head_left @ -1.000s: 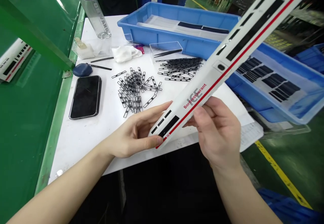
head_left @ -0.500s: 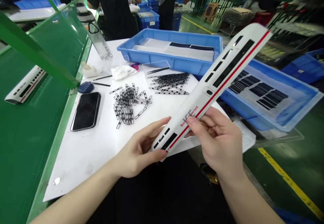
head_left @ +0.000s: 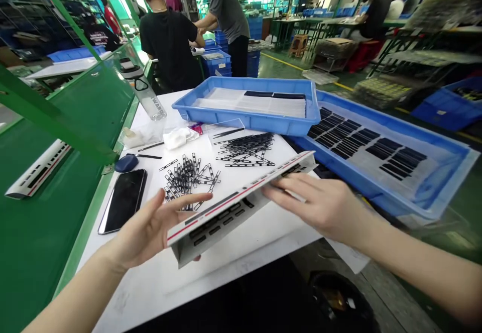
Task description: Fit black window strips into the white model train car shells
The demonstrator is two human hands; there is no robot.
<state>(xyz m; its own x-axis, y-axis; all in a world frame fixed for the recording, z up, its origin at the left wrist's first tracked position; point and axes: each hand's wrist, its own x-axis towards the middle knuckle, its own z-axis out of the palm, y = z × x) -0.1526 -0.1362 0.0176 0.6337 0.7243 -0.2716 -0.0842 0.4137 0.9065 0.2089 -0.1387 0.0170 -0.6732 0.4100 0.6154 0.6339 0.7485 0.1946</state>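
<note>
A white model train car shell [head_left: 241, 195] with a red stripe is tilted above the table, its hollow side with dark window strips facing me. My left hand [head_left: 150, 232] supports its near left end, thumb and forefinger spread away and other fingers partly hidden behind it. My right hand [head_left: 312, 200] grips the far right part, fingers reaching into the hollow; its thumb is hidden. Beyond the shell lie a pile of clear-and-black window strips [head_left: 184, 177] and a pile of thin black strips [head_left: 246, 149].
Two blue trays [head_left: 241, 117] with sheets and black strips stand behind and to the right. A phone [head_left: 124, 200], a dark blue round object [head_left: 126, 162], tweezers [head_left: 150, 146], white tissue [head_left: 181, 137] and a bottle [head_left: 148, 97] lie or stand at left. Another train shell [head_left: 37, 170] rests beyond the green partition.
The train shell has been lowered and turned from its printed outside to its hollow side. My left thumb has come off it, and my right hand has shifted toward its far end. The view has tilted up.
</note>
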